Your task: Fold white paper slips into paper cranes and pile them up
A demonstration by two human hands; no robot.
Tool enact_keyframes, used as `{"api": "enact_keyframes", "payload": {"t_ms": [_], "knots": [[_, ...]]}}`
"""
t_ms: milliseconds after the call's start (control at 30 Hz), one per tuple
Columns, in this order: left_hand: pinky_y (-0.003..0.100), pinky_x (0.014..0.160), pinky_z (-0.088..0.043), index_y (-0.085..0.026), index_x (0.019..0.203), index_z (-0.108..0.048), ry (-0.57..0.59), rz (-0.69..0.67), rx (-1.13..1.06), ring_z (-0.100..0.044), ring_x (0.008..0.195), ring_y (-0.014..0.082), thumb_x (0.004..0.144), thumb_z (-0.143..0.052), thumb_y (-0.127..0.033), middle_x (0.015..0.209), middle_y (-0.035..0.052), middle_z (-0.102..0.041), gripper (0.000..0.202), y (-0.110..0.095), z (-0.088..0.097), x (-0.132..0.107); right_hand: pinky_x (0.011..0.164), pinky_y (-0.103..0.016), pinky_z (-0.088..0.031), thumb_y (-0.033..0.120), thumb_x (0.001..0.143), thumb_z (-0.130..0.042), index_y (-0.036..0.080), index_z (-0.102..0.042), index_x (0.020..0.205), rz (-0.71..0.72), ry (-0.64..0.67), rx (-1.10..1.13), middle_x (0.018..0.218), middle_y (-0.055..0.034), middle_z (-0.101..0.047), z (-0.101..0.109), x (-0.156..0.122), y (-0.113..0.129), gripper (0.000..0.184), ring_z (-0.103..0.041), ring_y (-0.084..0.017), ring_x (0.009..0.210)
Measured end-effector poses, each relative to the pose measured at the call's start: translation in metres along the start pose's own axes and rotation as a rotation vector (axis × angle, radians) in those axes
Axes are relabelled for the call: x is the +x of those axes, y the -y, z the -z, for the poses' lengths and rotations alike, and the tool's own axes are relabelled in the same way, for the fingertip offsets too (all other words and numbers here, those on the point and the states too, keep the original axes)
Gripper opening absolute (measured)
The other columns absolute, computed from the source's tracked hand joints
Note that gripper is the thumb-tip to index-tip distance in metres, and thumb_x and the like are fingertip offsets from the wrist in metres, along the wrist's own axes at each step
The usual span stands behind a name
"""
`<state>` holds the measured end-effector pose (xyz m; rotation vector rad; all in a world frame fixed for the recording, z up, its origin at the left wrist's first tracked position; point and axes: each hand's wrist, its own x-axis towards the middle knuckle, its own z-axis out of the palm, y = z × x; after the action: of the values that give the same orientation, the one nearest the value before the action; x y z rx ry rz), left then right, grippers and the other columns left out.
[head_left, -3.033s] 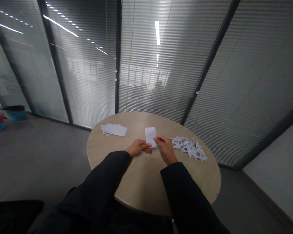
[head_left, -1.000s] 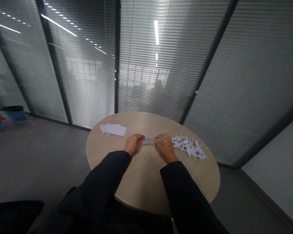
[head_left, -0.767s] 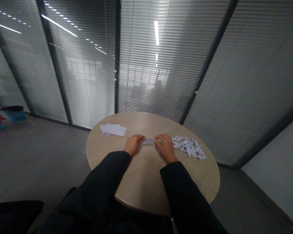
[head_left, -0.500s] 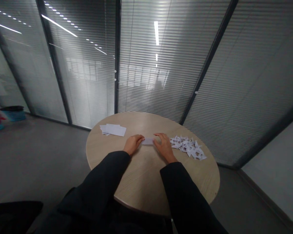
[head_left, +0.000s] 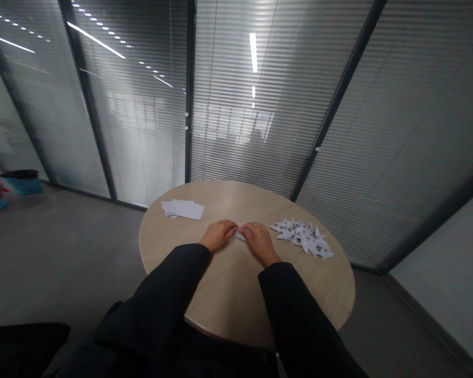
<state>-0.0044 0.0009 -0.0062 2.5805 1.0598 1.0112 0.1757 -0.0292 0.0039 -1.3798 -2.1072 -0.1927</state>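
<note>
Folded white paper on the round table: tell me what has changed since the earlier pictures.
The white paper, a flat rectangle earlier, is now folded narrow and almost hidden between the hands. The right hand has slid left toward the left hand, both pressing on it. The stack of white sheets and the pile of folded paper stars stayed put.

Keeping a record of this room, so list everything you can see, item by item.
Round pale wood table: one, light tan, centre of view.
Loose white paper sheets: several, white, stacked at the table's far left.
Small folded white paper shapes: many, white, heaped at the table's right.
Folded white paper piece: one, white, between the hands.
Glass partitions with slatted blinds: several, grey, behind the table.
Blue tub: one, blue, on the floor far left.
Left hand: one, on the table, fingers at the paper.
Right hand: one, on the table, fingers at the paper.
Black sleeves: two, black, on both forearms.
</note>
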Motion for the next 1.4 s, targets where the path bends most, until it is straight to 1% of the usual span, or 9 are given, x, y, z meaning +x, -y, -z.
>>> {"api": "enact_keyframes", "payload": {"t_ms": [567,800,900,967,1033,1100,1167,1233,1400], "knots": [[0.027,0.080,-0.046,-0.018,0.098,-0.069,-0.069,0.060,0.036,-0.063,0.089,0.0187,0.093,-0.045,-0.031,0.098,0.0071,-0.070,0.028,0.012,0.007,0.000,0.080,-0.031,-0.042,0.031,0.089,-0.052,0.018,-0.072,0.084,-0.108,-0.045,0.060,0.088,-0.0089,-0.073,0.004,-0.001,-0.012,0.024,-0.064,-0.023,0.086],[0.031,0.080,-0.047,-0.017,0.094,-0.067,-0.209,0.224,0.033,-0.061,0.084,0.0194,0.092,-0.043,-0.028,0.094,0.0095,-0.067,0.026,0.031,0.011,-0.001,0.073,-0.032,-0.043,0.040,0.084,-0.052,0.017,-0.071,0.083,-0.291,-0.175,0.212,0.085,-0.0090,-0.073,0.009,-0.003,-0.030,0.030,-0.064,-0.024,0.080],[0.034,0.084,-0.047,-0.016,0.093,-0.067,-0.247,0.266,-0.165,-0.061,0.086,0.0196,0.091,-0.047,-0.031,0.093,0.0099,-0.067,0.025,0.030,0.005,0.001,0.069,-0.031,-0.043,0.045,0.080,-0.056,0.016,-0.071,0.079,-0.332,-0.181,0.333,0.079,-0.0076,-0.071,0.007,-0.002,-0.030,0.032,-0.063,-0.024,0.075],[0.035,0.082,-0.048,-0.014,0.100,-0.066,-0.249,0.311,-0.445,-0.062,0.087,0.0191,0.089,-0.051,-0.034,0.096,0.0110,-0.067,0.027,0.025,-0.001,0.003,0.068,-0.031,-0.043,0.047,0.077,-0.058,0.016,-0.071,0.077,-0.330,-0.154,0.439,0.076,-0.0061,-0.071,0.005,-0.002,-0.028,0.033,-0.062,-0.023,0.073],[0.033,0.079,-0.050,-0.015,0.117,-0.060,-0.178,0.335,-0.769,-0.063,0.091,0.0189,0.082,-0.062,-0.036,0.109,0.0123,-0.065,0.041,0.019,-0.006,0.005,0.066,-0.030,-0.044,0.047,0.076,-0.059,0.017,-0.071,0.076,-0.315,-0.115,0.540,0.075,-0.0045,-0.071,0.003,-0.001,-0.024,0.033,-0.062,-0.022,0.071],[0.034,0.084,-0.050,-0.016,0.127,-0.054,-0.093,0.339,-0.966,-0.063,0.095,0.0192,0.070,-0.075,-0.031,0.114,0.0120,-0.063,0.063,0.011,-0.007,0.006,0.066,-0.030,-0.044,0.047,0.074,-0.062,0.017,-0.071,0.076,-0.312,-0.073,0.622,0.075,-0.0037,-0.071,0.002,-0.001,-0.021,0.032,-0.062,-0.021,0.071],[0.035,0.090,-0.047,-0.016,0.132,-0.050,-0.055,0.306,-1.034,-0.062,0.098,0.0197,0.059,-0.083,-0.025,0.113,0.0104,-0.064,0.080,0.005,-0.005,0.005,0.066,-0.031,-0.045,0.048,0.072,-0.065,0.017,-0.072,0.078,-0.339,-0.048,0.705,0.077,-0.0042,-0.071,0.002,0.000,-0.018,0.032,-0.063,-0.021,0.071],[0.036,0.095,-0.044,-0.017,0.135,-0.048,-0.030,0.287,-1.085,-0.060,0.103,0.0210,0.055,-0.084,-0.022,0.116,0.0098,-0.063,0.088,0.000,-0.001,0.003,0.067,-0.031,-0.046,0.048,0.069,-0.067,0.017,-0.073,0.081,-0.386,-0.058,0.803,0.081,-0.0055,-0.072,0.002,0.000,-0.016,0.034,-0.063,-0.022,0.073],[0.037,0.104,-0.037,-0.015,0.128,-0.054,0.034,0.262,-1.086,-0.056,0.114,0.0234,0.051,-0.086,-0.020,0.123,0.0112,-0.062,0.083,-0.007,0.004,0.001,0.067,-0.031,-0.045,0.048,0.067,-0.070,0.016,-0.073,0.084,-0.464,-0.080,1.015,0.081,-0.0065,-0.072,0.001,0.000,-0.012,0.037,-0.061,-0.020,0.072]]}}
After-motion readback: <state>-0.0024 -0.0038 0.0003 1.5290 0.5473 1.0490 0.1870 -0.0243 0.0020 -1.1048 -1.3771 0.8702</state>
